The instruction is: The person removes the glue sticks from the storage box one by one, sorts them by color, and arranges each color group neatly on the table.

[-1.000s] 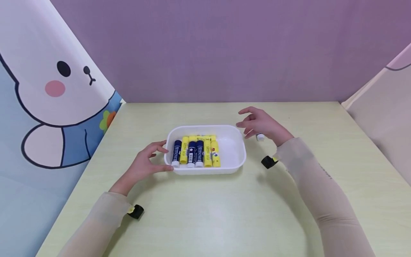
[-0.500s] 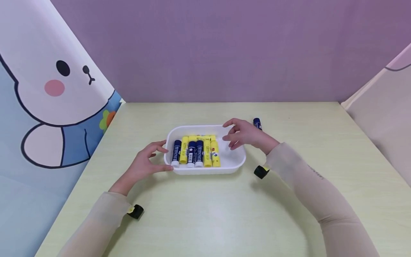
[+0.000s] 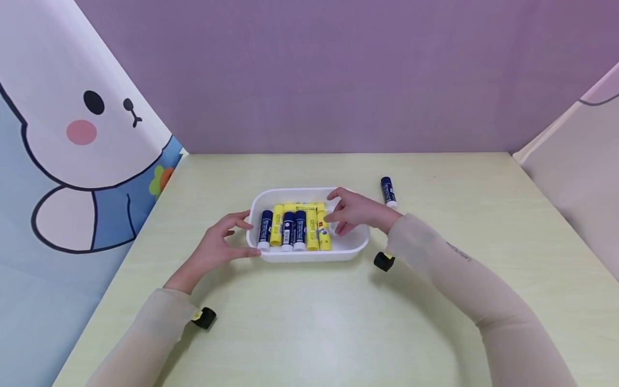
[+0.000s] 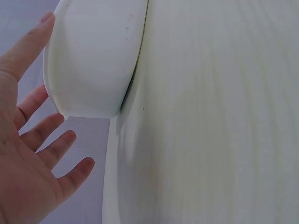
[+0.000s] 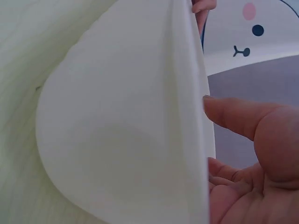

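A white plastic tray (image 3: 350, 236) holds several glue sticks, some dark blue with white ends and some yellow. My left hand (image 3: 220, 242) touches the tray's left end, thumb and fingers spread and fairly straight against its rim. Over the tray's right part is my right hand (image 3: 355, 210), its fingers spread apart and slightly bent. Its fingertips are close to the rightmost yellow glue stick (image 3: 324, 236); whether they touch it I cannot tell. In the right wrist view the tray wall hides part of the right hand. Beyond the right wrist lies a loose blue glue stick (image 3: 388, 192).
The tray stands on a pale wooden-looking table (image 3: 309, 322). A purple backdrop (image 3: 348, 75) rises behind its far edge. On the left hangs a cloth (image 3: 53, 177) with a cartoon animal, and another pale cloth (image 3: 580, 166) hangs on the right.
My right hand has moved left, from beside the tray to over its inside. The loose blue glue stick, mostly hidden before, is now in full view. The left hand stays on the tray.
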A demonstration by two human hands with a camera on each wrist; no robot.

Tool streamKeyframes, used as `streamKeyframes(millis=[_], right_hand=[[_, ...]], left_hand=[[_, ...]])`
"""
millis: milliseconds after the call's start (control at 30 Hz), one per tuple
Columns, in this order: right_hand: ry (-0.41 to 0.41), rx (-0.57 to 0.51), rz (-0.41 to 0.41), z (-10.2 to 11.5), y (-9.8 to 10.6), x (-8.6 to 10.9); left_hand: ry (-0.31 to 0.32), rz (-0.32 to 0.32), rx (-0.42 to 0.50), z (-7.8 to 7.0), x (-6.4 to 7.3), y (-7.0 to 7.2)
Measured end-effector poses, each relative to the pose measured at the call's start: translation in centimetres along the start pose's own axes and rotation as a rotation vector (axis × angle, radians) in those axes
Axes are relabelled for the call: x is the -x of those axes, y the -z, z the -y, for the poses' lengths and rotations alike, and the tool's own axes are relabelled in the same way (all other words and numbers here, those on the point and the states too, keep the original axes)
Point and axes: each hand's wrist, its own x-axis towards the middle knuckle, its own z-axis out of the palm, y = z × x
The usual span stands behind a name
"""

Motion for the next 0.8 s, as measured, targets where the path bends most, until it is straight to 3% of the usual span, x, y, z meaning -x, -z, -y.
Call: streamKeyframes(millis=[400,800], right_hand=[[-0.115,0.105,0.087,0.1,-1.8,-1.4],[-0.124,0.086,0.071,0.0,-2.5,-1.5]], left_hand=[[0.012,-0.001,-0.012,0.1,0.0,-0.1],[0.01,0.0,-0.018,0.0,-0.1,0.0]])
